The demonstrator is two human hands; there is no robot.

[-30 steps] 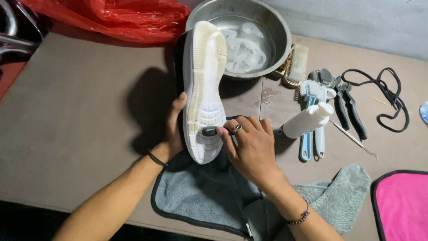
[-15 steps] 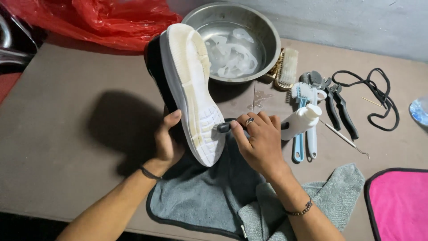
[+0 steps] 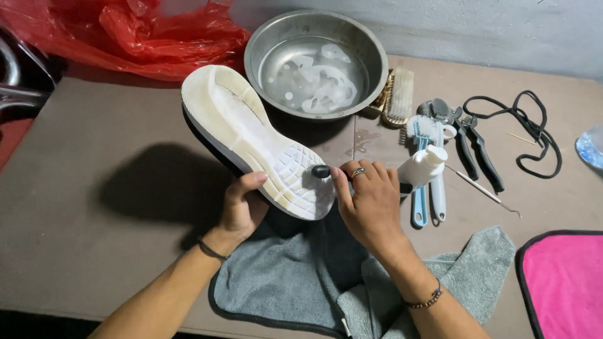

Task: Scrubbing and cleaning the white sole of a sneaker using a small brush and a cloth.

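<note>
Shoe [image 3: 251,138] held sole-up by left hand [image 3: 242,210], fingers wrapped under heel for access. Right hand [image 3: 370,204] fingers pinched on dark applicator tip [image 3: 320,171], pressed at heel tread.

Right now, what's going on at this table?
A person holds a shoe sole-up with the left hand. The right hand presses a white bottle with a dark tip against the sole's heel end. A grey towel lies under the hands. Behind them sits a metal bowl of soapy water, with brushes, pliers and a black cord to the right.
</note>
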